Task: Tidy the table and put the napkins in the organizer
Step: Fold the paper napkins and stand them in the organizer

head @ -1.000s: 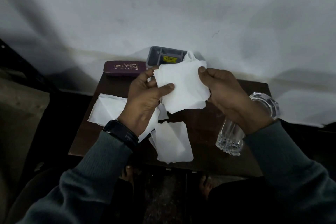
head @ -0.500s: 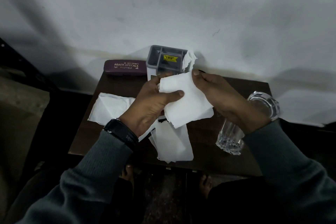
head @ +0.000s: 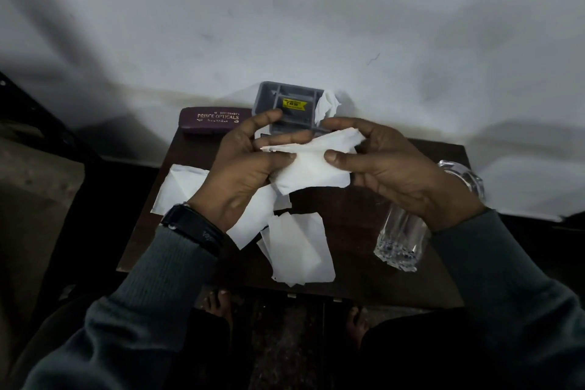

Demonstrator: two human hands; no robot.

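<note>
While the napkin [head: 313, 172], spread wide a moment ago, now lies folded over, my left hand [head: 243, 168] and right hand [head: 389, 168] each pinch one end of it above the middle of the counter [head: 354, 231], near the organizer [head: 269, 95] at the far edge. I judge it nearly ready to slot in.

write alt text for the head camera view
A person's left hand and right hand pinch a partly folded white napkin above a small dark table. Behind it a grey organizer holds a crumpled napkin at its right side, with a maroon spectacle case to its left. More loose napkins lie on the table, and a clear glass stands on the right.
</note>
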